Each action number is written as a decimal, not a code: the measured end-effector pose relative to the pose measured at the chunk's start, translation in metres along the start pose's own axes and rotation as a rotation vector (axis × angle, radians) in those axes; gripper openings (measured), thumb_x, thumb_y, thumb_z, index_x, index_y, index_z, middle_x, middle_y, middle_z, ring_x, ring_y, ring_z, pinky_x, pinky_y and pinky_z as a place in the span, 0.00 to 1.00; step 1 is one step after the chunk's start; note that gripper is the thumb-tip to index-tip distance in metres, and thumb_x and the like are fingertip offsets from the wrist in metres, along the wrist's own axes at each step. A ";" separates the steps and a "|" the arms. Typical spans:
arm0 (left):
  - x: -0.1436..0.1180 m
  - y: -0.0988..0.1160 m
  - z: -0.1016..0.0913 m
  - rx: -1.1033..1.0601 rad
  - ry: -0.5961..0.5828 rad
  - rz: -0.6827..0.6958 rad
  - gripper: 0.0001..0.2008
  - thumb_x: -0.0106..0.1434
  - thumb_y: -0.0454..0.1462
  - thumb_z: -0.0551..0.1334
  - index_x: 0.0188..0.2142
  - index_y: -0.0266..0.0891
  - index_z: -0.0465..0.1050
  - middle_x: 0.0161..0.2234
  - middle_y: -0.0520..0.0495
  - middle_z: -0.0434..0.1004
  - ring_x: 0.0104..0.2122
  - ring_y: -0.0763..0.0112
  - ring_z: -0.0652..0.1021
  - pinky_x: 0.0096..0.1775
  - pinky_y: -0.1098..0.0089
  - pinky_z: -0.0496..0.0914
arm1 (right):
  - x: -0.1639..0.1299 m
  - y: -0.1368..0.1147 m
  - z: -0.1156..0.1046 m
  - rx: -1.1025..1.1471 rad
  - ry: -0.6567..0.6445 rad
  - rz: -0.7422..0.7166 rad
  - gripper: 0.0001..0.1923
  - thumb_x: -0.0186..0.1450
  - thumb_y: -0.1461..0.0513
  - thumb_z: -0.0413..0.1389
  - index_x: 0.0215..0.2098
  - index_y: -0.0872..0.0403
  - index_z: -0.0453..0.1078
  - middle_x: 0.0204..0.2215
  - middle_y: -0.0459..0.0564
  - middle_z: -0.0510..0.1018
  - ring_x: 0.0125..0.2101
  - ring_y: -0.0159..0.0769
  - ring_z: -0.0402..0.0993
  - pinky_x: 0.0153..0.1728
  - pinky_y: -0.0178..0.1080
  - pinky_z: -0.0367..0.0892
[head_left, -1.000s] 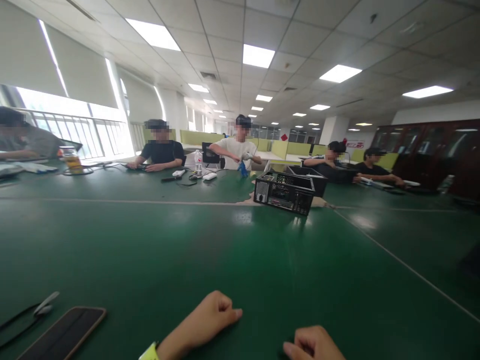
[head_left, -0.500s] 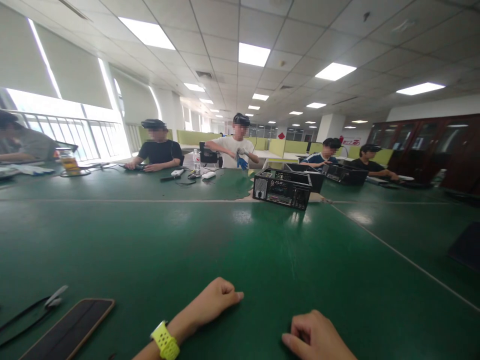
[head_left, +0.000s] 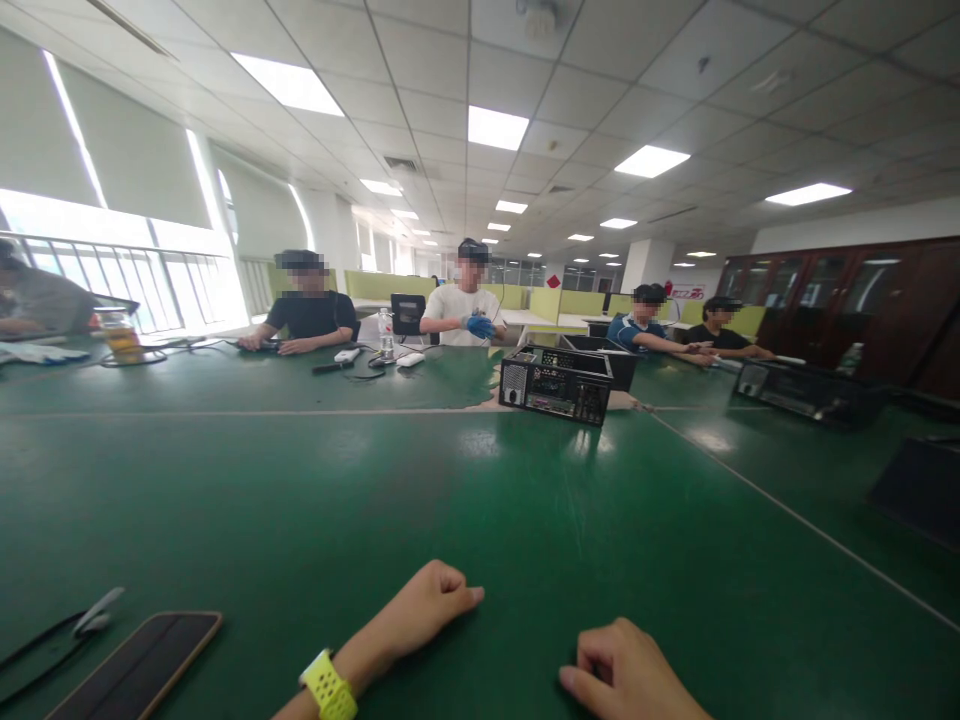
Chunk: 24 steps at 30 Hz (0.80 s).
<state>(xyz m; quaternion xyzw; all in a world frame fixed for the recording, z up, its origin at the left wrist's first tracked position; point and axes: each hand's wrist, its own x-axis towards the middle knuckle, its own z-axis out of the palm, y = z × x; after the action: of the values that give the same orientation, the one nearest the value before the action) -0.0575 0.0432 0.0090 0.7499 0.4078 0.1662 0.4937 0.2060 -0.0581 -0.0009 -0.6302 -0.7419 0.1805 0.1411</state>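
Since half a second ago the view has swung slightly to the right: another black case and a dark flat shape have come into sight at the right edge, while both hands lie almost where they were. The left hand (head_left: 427, 605) rests on the green tabletop (head_left: 480, 500) with its fingers (head_left: 459, 596) curled loosely into a fist, gripping nothing; a yellow watch (head_left: 328, 686) sits on that wrist. The right hand (head_left: 626, 675) lies near it at the bottom edge, fingers curled under and likewise holding nothing, as far as the view shows.

The thing nearest the hands is a phone (head_left: 131, 670), flat and face up on the tabletop to the left of the left hand, apart from it, with a black cable and its pale clip (head_left: 94, 612) just beyond. The phone looks light, stiff and smooth, so it would likely slide under a push; its glass face is the fragile part. The long edges are the sound place to take hold, thumb on one side and fingers on the other.

Well beyond, an open computer case (head_left: 555, 388) stands mid-table. It is probably heavy, with sharp sheet-metal rims. Several people sit along the far side, one wearing blue gloves (head_left: 480, 325).
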 end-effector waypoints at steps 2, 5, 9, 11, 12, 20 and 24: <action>0.000 -0.001 0.000 0.003 -0.002 -0.002 0.26 0.58 0.57 0.55 0.18 0.40 0.51 0.16 0.60 0.46 0.17 0.79 0.50 0.21 0.71 0.45 | 0.000 0.000 0.001 -0.004 0.002 -0.006 0.15 0.60 0.52 0.53 0.23 0.52 0.72 0.23 0.43 0.77 0.27 0.32 0.69 0.30 0.34 0.56; -0.001 -0.003 0.000 -0.011 -0.001 -0.007 0.26 0.58 0.57 0.55 0.19 0.41 0.51 0.16 0.60 0.46 0.17 0.79 0.50 0.21 0.71 0.45 | 0.001 0.001 0.001 0.005 0.002 -0.018 0.14 0.59 0.53 0.54 0.23 0.52 0.73 0.22 0.43 0.77 0.27 0.31 0.69 0.29 0.33 0.56; 0.000 -0.005 0.000 -0.012 0.005 0.004 0.26 0.57 0.57 0.56 0.19 0.41 0.52 0.16 0.60 0.47 0.17 0.79 0.50 0.20 0.71 0.46 | 0.000 0.000 0.001 0.009 -0.002 -0.018 0.14 0.60 0.53 0.54 0.23 0.52 0.72 0.22 0.43 0.77 0.28 0.32 0.70 0.29 0.33 0.56; 0.000 -0.004 0.000 -0.008 0.005 0.004 0.26 0.57 0.58 0.56 0.19 0.40 0.52 0.16 0.60 0.47 0.17 0.79 0.51 0.20 0.71 0.46 | -0.002 -0.001 0.000 0.008 0.007 -0.021 0.15 0.60 0.52 0.53 0.23 0.52 0.72 0.23 0.43 0.77 0.28 0.32 0.69 0.29 0.34 0.56; -0.001 -0.003 0.000 -0.008 0.003 0.001 0.26 0.57 0.58 0.55 0.19 0.40 0.52 0.16 0.60 0.48 0.17 0.79 0.51 0.21 0.71 0.46 | -0.002 -0.002 0.000 0.008 0.014 -0.024 0.15 0.60 0.52 0.53 0.23 0.52 0.72 0.23 0.43 0.77 0.28 0.32 0.69 0.30 0.34 0.56; -0.002 -0.002 0.000 0.005 -0.006 0.001 0.26 0.57 0.58 0.55 0.19 0.40 0.53 0.16 0.60 0.48 0.17 0.79 0.52 0.21 0.72 0.47 | -0.002 -0.005 -0.006 0.015 -0.001 0.004 0.16 0.61 0.52 0.53 0.23 0.53 0.72 0.23 0.44 0.76 0.26 0.31 0.69 0.28 0.33 0.56; 0.000 -0.006 -0.001 -0.012 -0.007 0.015 0.26 0.58 0.58 0.55 0.19 0.40 0.53 0.16 0.60 0.48 0.17 0.79 0.51 0.20 0.72 0.47 | -0.013 -0.021 -0.011 -0.013 -0.041 0.025 0.13 0.61 0.52 0.53 0.30 0.51 0.75 0.28 0.46 0.79 0.31 0.36 0.73 0.33 0.36 0.62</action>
<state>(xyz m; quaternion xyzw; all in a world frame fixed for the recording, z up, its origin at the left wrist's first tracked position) -0.0608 0.0449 0.0043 0.7505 0.3994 0.1699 0.4983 0.1944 -0.0726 0.0184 -0.6363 -0.7380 0.1903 0.1195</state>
